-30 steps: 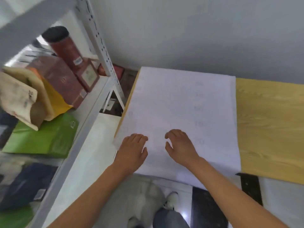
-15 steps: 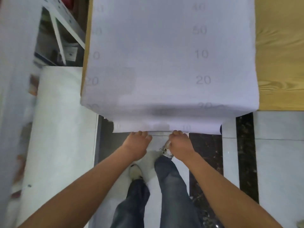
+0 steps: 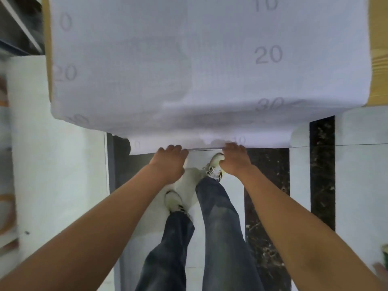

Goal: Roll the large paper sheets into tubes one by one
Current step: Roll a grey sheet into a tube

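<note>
Head view, looking straight down: a large white paper sheet (image 3: 147, 70) printed with faint grey numbers lies on a wooden surface (image 3: 379, 59) and droops over its near edge. The hanging end curls back on itself, so its lowest fold runs just above both hands. The left hand (image 3: 168, 164) and right hand (image 3: 236, 162) sit side by side at that fold, knuckles up, fingers curled over the paper's bottom edge — each grip closed on the sheet, the fingertips hidden behind it. The right grip meets the edge directly below a printed "10"; the left takes it a little to that one's left, with a strip of pale floor (image 3: 63, 164) showing between them. Beneath the grips are the person's jeans (image 3: 220, 227) and light shoes (image 3: 214, 164) — one shoe peeks out just beside the right hand. Dark marbled tile strips (image 3: 321, 164) run off to the right of the right forearm.
</note>
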